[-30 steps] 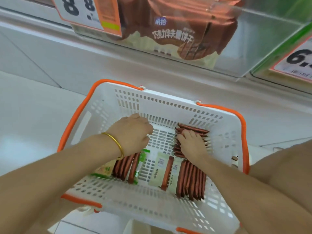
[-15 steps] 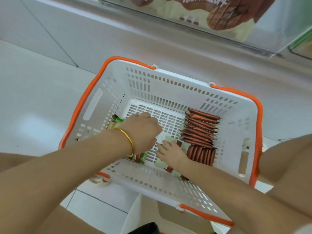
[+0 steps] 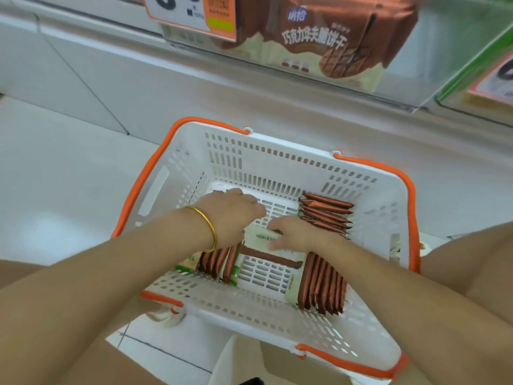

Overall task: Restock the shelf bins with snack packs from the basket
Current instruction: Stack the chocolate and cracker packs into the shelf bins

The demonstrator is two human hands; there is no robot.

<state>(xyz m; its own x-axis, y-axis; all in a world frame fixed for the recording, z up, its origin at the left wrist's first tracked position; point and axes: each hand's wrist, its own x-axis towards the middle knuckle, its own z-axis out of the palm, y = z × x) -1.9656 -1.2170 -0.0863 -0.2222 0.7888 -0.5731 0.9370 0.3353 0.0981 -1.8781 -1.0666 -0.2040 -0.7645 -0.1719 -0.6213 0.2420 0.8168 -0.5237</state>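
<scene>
In the head view, low before the shelf, a white basket (image 3: 277, 165) with orange handles sits under both arms. Above it, the clear shelf bin (image 3: 402, 87) already shows chocolate wafer packs (image 3: 333, 48) behind its front, beside an orange-edged price tag (image 3: 191, 15). Only its lower front is in view, so how full it is cannot be told.

The basket is far from emptied. A fan of brown packs (image 3: 326, 215) leans by the far right wall, and a second row of brown packs (image 3: 322, 284) stands on edge at the near right. More, among them a green-edged pack (image 3: 233, 270), lie under the left wrist.

The right hand (image 3: 301, 236) pinches the end of a cream-faced pack (image 3: 263, 243) lying flat mid-floor, fingers over it and thumb under. The left hand (image 3: 230, 215), with a gold bangle (image 3: 208, 229) at the wrist, is knuckles-up with fingers curled down toward the basket floor; whether they grip anything is hidden.

I judge this a gathering step, with most of the restocking left to do.
</scene>
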